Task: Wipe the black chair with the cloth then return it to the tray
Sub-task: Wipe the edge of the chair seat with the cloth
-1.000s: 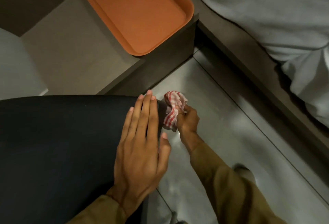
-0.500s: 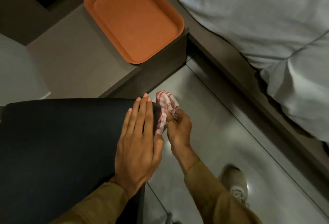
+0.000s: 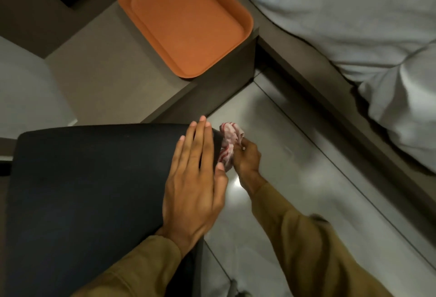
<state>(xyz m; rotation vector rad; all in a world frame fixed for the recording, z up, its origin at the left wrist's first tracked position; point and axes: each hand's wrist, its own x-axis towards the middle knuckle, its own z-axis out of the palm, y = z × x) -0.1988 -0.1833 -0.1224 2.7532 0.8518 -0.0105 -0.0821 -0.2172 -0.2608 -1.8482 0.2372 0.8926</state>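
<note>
I see my left hand [image 3: 193, 185] lying flat, fingers spread open, on the smooth matte black chair [image 3: 89, 192] seat near its rounded corner. My right hand [image 3: 247, 158] pinches the crumpled red-and-white striped cloth [image 3: 230, 143] against the seat's right edge. The glossy orange plastic tray [image 3: 188, 20], rectangular with rounded corners, sits well apart on a grey ledge [image 3: 99, 65]. No writing is legible anywhere.
</note>
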